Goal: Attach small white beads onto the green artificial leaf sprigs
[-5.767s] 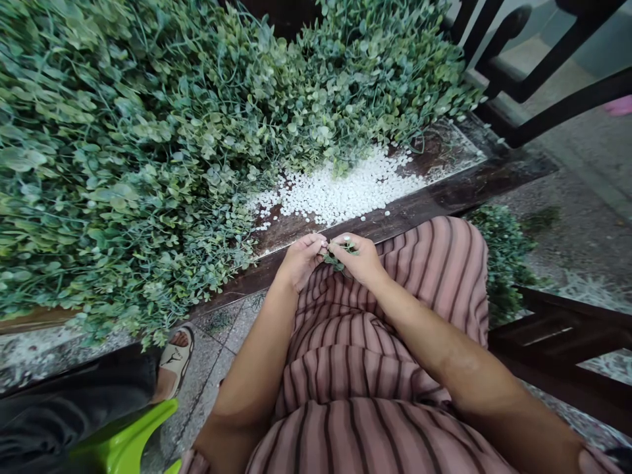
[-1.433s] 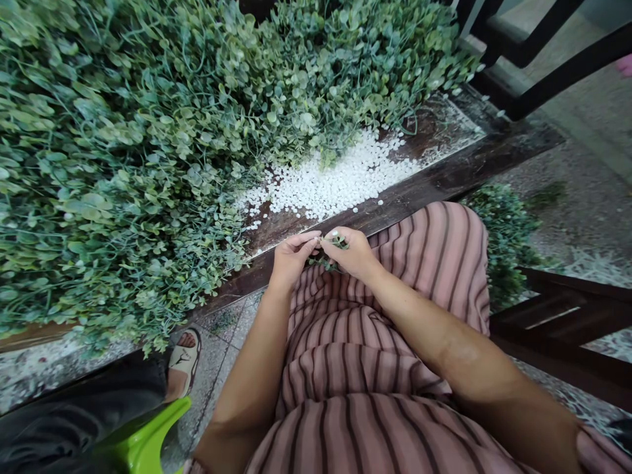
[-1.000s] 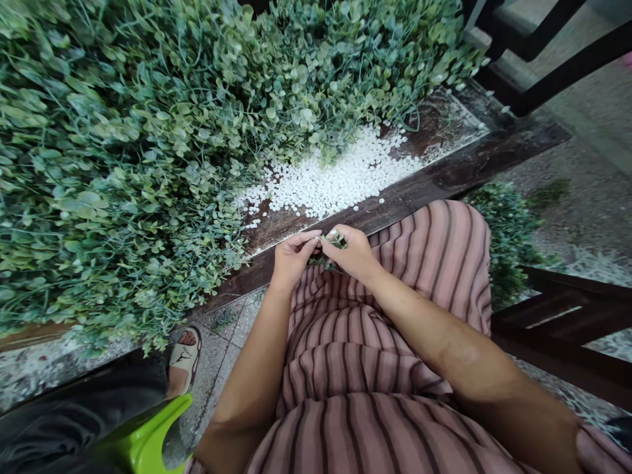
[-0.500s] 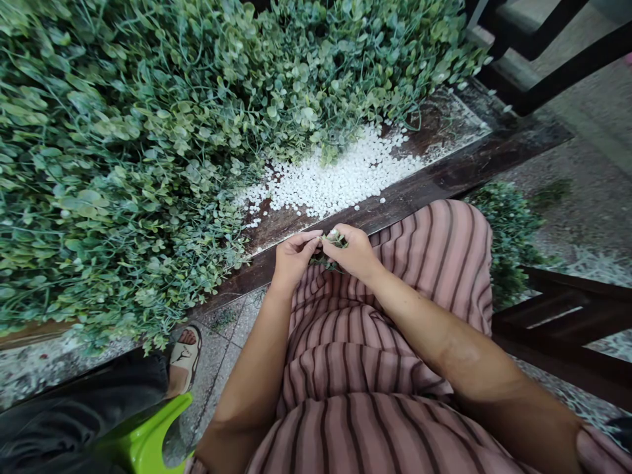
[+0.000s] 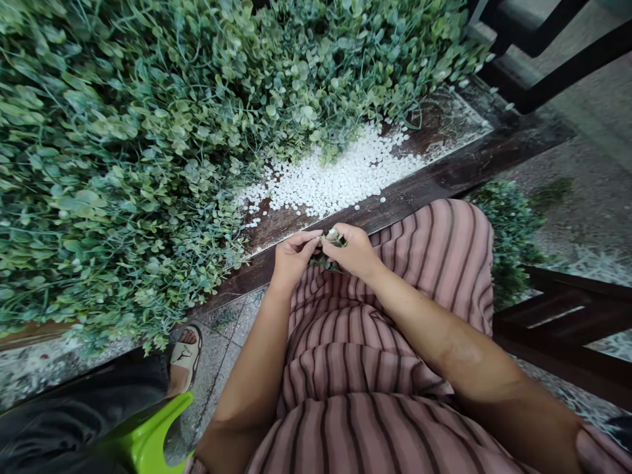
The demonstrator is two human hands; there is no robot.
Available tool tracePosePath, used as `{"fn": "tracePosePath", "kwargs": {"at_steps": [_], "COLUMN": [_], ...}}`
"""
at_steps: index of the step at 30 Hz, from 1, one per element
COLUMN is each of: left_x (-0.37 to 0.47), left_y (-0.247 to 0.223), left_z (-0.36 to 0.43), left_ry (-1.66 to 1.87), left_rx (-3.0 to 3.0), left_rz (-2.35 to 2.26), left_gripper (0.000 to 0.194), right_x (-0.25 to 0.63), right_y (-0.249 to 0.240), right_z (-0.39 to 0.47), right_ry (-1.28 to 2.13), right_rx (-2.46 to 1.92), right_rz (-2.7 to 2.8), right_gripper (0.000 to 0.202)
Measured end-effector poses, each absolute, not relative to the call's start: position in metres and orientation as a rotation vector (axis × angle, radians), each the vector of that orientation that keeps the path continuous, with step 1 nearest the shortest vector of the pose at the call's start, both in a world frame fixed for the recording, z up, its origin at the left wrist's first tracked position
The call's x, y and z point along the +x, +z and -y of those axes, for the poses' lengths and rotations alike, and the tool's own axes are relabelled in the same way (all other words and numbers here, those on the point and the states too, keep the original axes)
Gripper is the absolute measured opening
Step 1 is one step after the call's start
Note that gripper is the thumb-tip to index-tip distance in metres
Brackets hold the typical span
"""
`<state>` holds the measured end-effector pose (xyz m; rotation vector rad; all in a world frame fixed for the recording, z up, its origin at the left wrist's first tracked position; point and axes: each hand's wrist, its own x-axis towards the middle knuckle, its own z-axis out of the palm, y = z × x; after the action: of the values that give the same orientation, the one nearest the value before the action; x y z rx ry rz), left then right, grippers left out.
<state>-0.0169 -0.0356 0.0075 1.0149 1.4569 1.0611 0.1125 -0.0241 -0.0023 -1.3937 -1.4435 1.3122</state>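
Observation:
Both hands meet over my lap at the table's near edge. Between them is a small green artificial leaf sprig (image 5: 326,264), partly covered by the fingers. My left hand (image 5: 295,255) pinches its end with thumb and forefinger. Closed around the leafy part is my right hand (image 5: 351,249), with a small white bit showing at its fingertips. Just beyond the hands, many small white beads (image 5: 330,181) lie spread on the dark wooden table (image 5: 429,176). A large heap of artificial green foliage (image 5: 197,118) covers the far side and left of the table.
Another person's sandalled foot (image 5: 186,359) and dark trouser leg are at lower left, beside a bright green plastic stool (image 5: 153,438). More foliage (image 5: 513,243) sits beyond my right knee. Dark wooden chair parts (image 5: 567,329) stand at the right, with another frame (image 5: 538,79) at upper right.

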Motion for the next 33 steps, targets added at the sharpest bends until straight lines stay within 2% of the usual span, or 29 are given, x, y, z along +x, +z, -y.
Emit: {"fn": "tracePosePath", "kwargs": {"at_steps": [17, 21, 25, 28, 33], "left_x": [-0.019, -0.019, -0.031, -0.041, -0.036], "left_y": [0.007, 0.007, 0.011, 0.016, 0.021], "left_z": [0.031, 0.030, 0.034, 0.041, 0.049], "left_ry": [1.030, 1.046, 1.098, 1.012, 0.880], "left_rx": [0.996, 1.012, 0.967, 1.010, 1.062], "left_rz": [-1.412, -1.437, -1.563, -1.601, -1.609], "left_gripper": [0.016, 0.023, 0.031, 0.033, 0.028], "right_x": [0.112, 0.111, 0.111, 0.111, 0.111], "right_y": [-0.009, -0.003, 0.003, 0.003, 0.001], "right_z": [0.025, 0.023, 0.021, 0.021, 0.024], "right_ry": [1.533, 1.647, 1.701, 1.680, 1.624], "right_rx": [-1.290, -1.274, -1.288, -1.279, -1.216], "right_rz": [1.237, 1.069, 0.896, 0.832, 0.734], "right_gripper": [0.018, 0.018, 0.022, 0.026, 0.036]}}
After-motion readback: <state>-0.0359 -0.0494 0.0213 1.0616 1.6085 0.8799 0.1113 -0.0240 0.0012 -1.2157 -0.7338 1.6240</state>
